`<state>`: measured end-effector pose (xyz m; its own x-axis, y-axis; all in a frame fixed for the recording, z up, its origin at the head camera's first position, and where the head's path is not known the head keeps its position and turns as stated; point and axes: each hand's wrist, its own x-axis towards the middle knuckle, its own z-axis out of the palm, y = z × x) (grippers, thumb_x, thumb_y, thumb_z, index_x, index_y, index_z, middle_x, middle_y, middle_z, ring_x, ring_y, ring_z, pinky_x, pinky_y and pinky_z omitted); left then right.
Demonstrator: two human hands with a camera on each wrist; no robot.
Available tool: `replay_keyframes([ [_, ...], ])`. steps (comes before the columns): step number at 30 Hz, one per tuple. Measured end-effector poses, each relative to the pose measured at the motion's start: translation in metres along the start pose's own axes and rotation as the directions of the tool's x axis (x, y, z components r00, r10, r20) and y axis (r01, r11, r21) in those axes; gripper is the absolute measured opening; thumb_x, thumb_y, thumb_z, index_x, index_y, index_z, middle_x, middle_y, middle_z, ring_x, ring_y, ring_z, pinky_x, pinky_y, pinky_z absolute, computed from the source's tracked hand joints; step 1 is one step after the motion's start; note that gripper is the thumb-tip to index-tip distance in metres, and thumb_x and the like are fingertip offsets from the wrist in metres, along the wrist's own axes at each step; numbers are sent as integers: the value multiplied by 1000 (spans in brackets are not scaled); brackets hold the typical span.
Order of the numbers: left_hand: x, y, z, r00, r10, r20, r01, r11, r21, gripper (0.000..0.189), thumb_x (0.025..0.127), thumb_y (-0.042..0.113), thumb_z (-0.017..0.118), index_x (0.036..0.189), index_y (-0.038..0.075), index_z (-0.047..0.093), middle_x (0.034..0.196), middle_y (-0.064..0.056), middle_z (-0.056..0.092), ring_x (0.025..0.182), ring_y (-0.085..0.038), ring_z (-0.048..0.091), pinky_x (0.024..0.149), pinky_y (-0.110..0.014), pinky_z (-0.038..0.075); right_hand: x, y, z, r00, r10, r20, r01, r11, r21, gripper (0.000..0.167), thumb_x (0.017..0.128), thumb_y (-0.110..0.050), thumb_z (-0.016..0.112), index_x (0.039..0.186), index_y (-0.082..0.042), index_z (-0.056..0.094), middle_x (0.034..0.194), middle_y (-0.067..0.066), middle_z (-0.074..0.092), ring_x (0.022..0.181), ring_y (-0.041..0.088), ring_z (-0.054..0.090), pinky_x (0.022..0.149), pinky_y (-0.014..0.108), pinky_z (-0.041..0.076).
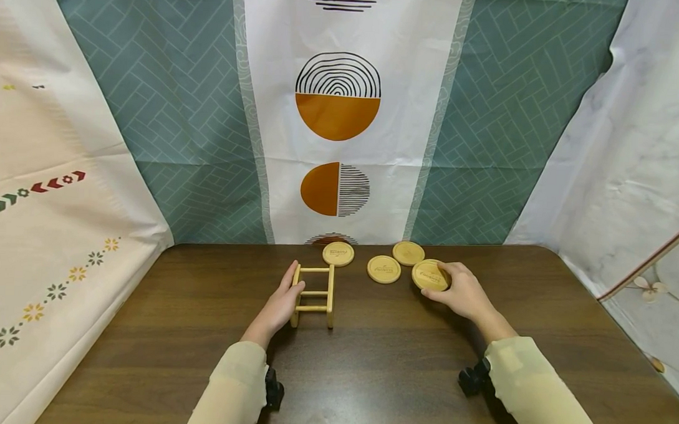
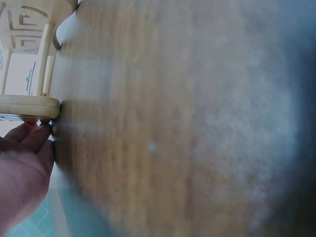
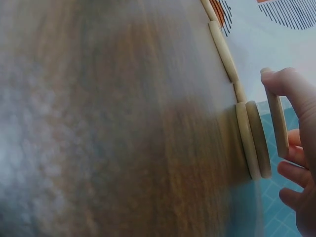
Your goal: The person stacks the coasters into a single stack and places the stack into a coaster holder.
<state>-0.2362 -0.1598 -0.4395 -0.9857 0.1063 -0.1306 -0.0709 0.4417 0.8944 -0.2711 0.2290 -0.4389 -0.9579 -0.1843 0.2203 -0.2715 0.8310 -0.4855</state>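
Observation:
My left hand (image 1: 277,304) holds a small wooden coaster rack (image 1: 330,296) by its left side panel, thumb over the panel's upper edge. In the left wrist view, fingers lie against the outside of that panel, and the far panel (image 2: 29,27) shows cut-out line patterns. A round wooden coaster (image 1: 429,275) with dark print is pinched by its edge in my right hand (image 1: 466,294). From the right wrist view, this coaster (image 3: 277,121) is tilted and apart from two stacked coasters (image 3: 247,140) below it, which the head view hides.
Farther back on the brown wooden table (image 1: 379,363) lie three more round coasters: one behind the rack (image 1: 338,254), one in the middle (image 1: 383,270) and one near the back edge (image 1: 408,253). A patterned cloth (image 1: 343,118) hangs behind the table.

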Motion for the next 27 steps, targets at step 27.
replay_keyframes([
  [27, -1, 0, 0, 1000, -7, 2, 7, 1000, 13, 57, 102, 41, 30, 151, 41, 1, 161, -4, 5, 144, -38, 14, 111, -62, 16, 6, 10, -1, 995, 85, -50, -84, 996, 32, 85, 78, -44, 73, 133, 14, 43, 128, 33, 47, 119, 47, 45, 99, 57, 38],
])
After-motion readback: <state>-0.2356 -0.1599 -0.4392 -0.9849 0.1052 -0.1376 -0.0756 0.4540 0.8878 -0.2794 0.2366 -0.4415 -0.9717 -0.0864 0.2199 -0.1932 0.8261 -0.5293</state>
